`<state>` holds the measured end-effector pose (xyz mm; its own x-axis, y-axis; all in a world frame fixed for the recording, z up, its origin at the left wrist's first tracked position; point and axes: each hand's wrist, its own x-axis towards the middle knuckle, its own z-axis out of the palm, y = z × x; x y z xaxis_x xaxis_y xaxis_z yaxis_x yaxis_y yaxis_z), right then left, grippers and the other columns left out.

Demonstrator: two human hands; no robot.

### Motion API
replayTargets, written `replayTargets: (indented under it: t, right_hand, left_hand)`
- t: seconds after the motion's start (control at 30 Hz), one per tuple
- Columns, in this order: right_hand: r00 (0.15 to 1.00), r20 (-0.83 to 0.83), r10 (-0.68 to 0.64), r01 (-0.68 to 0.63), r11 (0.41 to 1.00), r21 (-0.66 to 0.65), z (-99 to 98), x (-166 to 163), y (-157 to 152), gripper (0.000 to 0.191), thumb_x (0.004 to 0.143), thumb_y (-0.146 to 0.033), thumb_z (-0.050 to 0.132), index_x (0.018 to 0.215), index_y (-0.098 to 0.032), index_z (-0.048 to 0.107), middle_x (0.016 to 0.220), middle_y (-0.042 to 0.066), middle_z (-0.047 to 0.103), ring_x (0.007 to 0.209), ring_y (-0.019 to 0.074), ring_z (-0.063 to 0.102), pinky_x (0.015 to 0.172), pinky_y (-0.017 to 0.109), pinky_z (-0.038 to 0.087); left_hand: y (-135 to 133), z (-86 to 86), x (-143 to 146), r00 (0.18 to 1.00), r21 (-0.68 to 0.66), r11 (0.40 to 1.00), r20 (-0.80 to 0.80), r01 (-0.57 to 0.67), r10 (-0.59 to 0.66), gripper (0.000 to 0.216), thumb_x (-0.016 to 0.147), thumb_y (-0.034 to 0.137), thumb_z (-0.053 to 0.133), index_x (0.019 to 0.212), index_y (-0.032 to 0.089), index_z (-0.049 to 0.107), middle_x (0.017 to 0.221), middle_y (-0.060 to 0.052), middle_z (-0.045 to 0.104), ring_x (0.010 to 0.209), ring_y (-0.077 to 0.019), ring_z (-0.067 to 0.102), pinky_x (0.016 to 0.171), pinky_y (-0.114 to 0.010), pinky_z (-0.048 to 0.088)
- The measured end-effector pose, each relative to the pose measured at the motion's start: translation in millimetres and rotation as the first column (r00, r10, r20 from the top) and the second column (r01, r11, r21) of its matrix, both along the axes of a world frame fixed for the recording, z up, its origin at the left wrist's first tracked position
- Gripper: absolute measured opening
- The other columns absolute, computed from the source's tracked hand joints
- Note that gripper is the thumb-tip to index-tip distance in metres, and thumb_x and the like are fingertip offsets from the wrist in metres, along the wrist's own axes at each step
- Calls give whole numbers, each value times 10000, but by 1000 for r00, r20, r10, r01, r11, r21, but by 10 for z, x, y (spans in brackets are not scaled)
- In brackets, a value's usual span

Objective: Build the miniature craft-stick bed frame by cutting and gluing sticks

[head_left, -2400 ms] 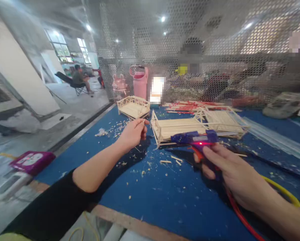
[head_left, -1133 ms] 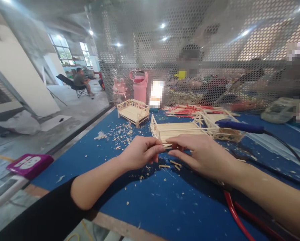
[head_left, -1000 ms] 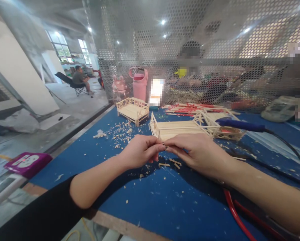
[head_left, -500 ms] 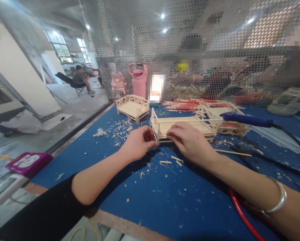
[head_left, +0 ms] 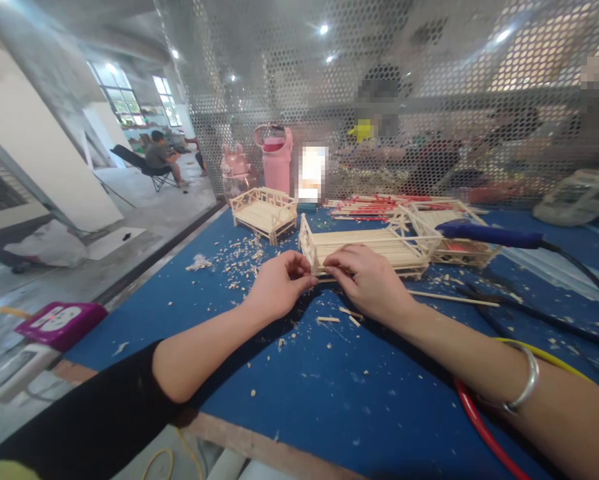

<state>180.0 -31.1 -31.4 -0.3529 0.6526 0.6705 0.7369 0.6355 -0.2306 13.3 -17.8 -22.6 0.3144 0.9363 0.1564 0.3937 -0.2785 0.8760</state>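
A small bed-like frame of pale wooden sticks (head_left: 352,244) stands on the blue tabletop (head_left: 299,400), with slats across it and railed ends. At its near left corner, my left hand (head_left: 278,287) is closed, thumb and fingertips pinching the corner of the frame. My right hand (head_left: 372,281) is closed too, its fingertips at the frame's front edge just right of that corner; whatever they pinch is hidden. Below the hands lie several short stick offcuts (head_left: 328,319). A longer stick (head_left: 454,298) lies to the right of my right hand.
Another stick frame (head_left: 264,212) stands behind left, a third (head_left: 462,250) behind right. A blue-handled corded tool (head_left: 494,235) lies over the right one. Red and plain sticks (head_left: 379,205), a pink bottle (head_left: 277,163) and a perforated metal screen (head_left: 279,80) are behind. A red cable (head_left: 484,427) crosses the right side.
My right hand has shifted left along the frame's front edge, closer to my left hand. My left hand stays at the corner. The view has moved slightly.
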Motion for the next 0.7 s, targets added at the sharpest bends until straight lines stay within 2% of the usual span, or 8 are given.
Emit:
replayTargets:
  t: [0.27,0.43,0.7]
  right_hand:
    - [1000,-27,-14,14,999,-32,17,-13,-34,141,821,-146,507,736,-190,611,747,51,658,735,183,583,684,299,432]
    - [1000,-27,-1,1,1000,-17,13,-1,-45,139,814,-134,502,749,-181,615,747,52,665,729,181,587,674,293,433]
    - [999,-35,20,-20,1000,-15,9,17,-47,148,822,-153,492,767,-190,624,785,60,673,756,185,599,682,302,448]
  left_hand:
    - [-35,-3,-7,999,-44,999,34,-1,3,474,666,134,642,1085,145,420,609,69,557,563,-89,521,565,-224,395]
    - [-37,-6,-22,998,-30,998,12,56,-55,461,667,136,635,1098,122,472,609,61,560,572,-89,521,589,-229,401]
    - [-16,-7,-29,998,-47,997,9,65,-65,469,660,135,643,1099,123,479,612,56,581,583,-95,548,605,-228,419]
